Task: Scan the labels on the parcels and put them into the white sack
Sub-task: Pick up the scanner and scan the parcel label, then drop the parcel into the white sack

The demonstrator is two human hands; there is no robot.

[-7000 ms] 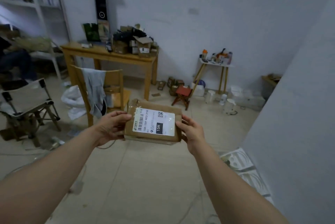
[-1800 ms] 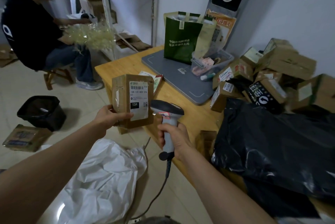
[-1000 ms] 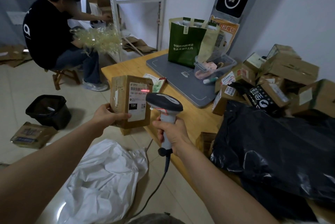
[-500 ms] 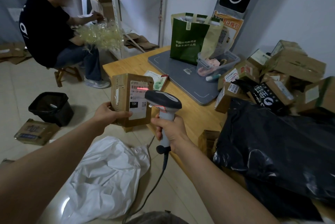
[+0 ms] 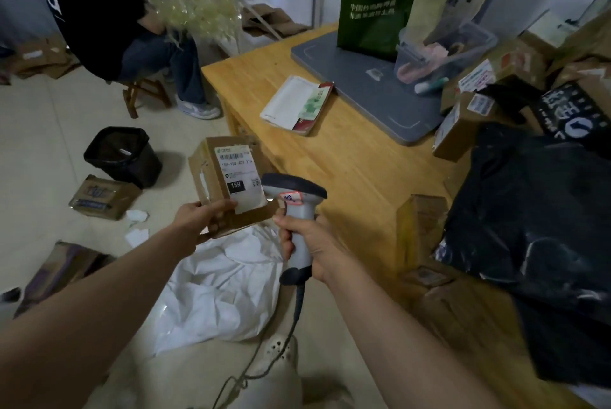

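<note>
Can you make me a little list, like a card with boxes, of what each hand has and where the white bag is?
Left grip: holds the brown cardboard parcel with a white label by its lower edge
Right grip: wrapped round the grey corded handheld scanner
White plastic sack: crumpled on the floor, beneath the held parcel
Light wooden table: beside it, on the right

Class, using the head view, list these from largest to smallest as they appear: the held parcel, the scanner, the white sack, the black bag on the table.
1. black bag
2. white sack
3. parcel
4. scanner, though not far behind the parcel
</note>
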